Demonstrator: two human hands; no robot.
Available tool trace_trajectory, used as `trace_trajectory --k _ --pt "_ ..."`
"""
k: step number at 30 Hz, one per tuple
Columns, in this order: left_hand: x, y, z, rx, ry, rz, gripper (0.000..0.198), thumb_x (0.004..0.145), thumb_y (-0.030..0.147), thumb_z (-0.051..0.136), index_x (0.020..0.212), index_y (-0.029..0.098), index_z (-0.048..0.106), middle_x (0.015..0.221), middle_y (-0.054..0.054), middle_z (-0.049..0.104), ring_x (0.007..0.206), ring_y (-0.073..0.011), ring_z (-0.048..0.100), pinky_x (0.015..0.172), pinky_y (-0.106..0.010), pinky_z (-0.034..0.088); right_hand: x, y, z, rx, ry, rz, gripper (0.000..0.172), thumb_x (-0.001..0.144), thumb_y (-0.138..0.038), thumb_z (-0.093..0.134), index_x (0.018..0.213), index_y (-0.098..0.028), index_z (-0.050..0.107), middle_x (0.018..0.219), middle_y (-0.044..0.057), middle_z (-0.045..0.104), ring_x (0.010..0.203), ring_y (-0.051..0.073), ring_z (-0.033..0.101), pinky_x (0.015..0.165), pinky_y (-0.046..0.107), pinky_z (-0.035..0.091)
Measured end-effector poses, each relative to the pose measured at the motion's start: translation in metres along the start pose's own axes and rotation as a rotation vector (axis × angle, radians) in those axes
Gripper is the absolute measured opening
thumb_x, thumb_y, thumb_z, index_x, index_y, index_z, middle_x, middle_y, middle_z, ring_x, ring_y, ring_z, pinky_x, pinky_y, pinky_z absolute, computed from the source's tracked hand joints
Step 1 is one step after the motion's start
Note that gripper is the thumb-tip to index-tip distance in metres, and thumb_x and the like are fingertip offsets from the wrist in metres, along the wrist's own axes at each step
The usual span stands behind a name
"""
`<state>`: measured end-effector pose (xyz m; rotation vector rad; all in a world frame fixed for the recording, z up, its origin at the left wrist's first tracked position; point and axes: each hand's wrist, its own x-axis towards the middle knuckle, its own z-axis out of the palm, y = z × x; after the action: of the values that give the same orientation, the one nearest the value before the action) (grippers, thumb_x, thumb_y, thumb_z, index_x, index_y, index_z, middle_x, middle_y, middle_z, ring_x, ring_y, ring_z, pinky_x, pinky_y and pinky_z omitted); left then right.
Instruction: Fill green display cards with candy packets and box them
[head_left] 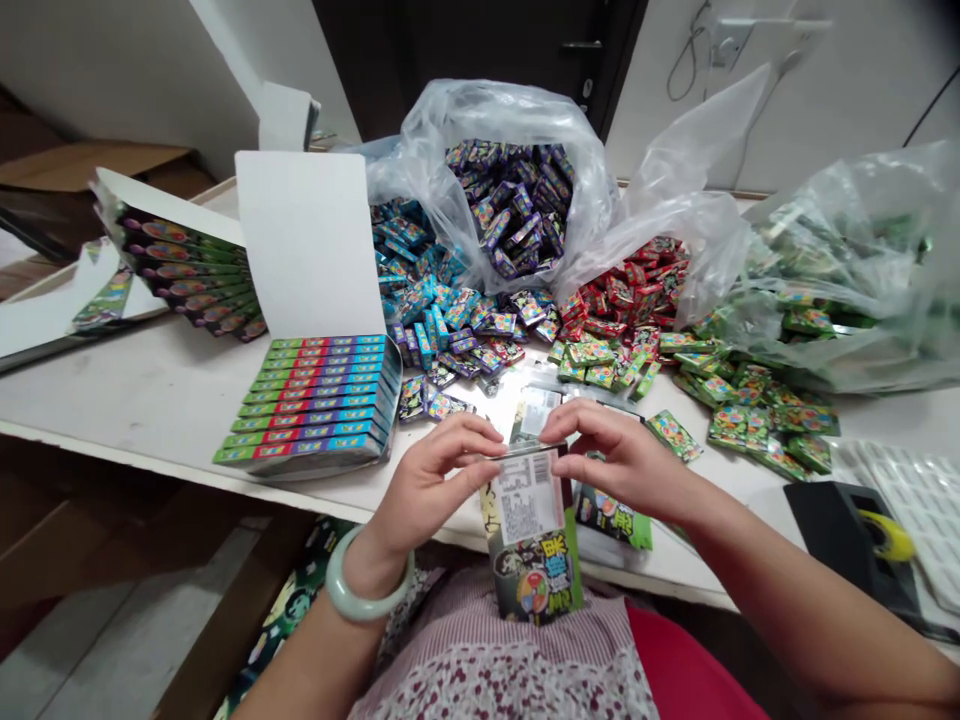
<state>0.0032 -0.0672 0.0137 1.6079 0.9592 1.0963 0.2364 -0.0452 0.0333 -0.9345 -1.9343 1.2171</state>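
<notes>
A dark and green printed box (534, 560) with a white barcode label stands upright at the table's front edge, against my clothing. My left hand (444, 470), with a pale bangle on its wrist, pinches the box's upper left corner. At the upper right corner, my right hand (600, 450) grips it with thumb and fingers. Both hands meet the box's top edge. Behind them, partly hidden, lie another labelled pack (534, 410) and a green and black pack (615, 515).
An open display box (307, 400) holds rows of small coloured packets on the left. Plastic bags (502, 105) spill purple, blue, red and green (750, 420) packets across the back. A black tape dispenser (840, 530) and label sheets (911, 500) lie at right.
</notes>
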Motion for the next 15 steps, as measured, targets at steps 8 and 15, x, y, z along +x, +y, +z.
trace_trajectory --k 8,15 --pt "-0.01 -0.013 0.016 -0.001 0.112 0.038 0.012 0.083 0.016 0.065 0.093 0.022 0.068 0.092 -0.005 0.06 0.09 -0.0159 0.058 0.073 -0.025 0.05 -0.018 0.018 0.025 -0.067 0.256 -0.065 0.008 0.09 -0.023 0.058 0.098 -0.023 0.059 0.097 0.005 0.06 0.093 0.017 0.057 0.074 0.031 0.049" --pt "-0.002 -0.013 0.016 -0.013 0.102 -0.051 0.007 0.084 0.02 0.064 0.09 0.023 0.066 0.089 -0.002 0.063 0.086 -0.0137 0.06 0.074 -0.022 0.05 -0.016 0.013 0.025 -0.079 0.312 -0.162 0.006 0.089 -0.016 0.055 0.089 -0.021 0.058 0.092 0.003 0.058 0.09 0.016 0.056 0.079 0.032 0.047"
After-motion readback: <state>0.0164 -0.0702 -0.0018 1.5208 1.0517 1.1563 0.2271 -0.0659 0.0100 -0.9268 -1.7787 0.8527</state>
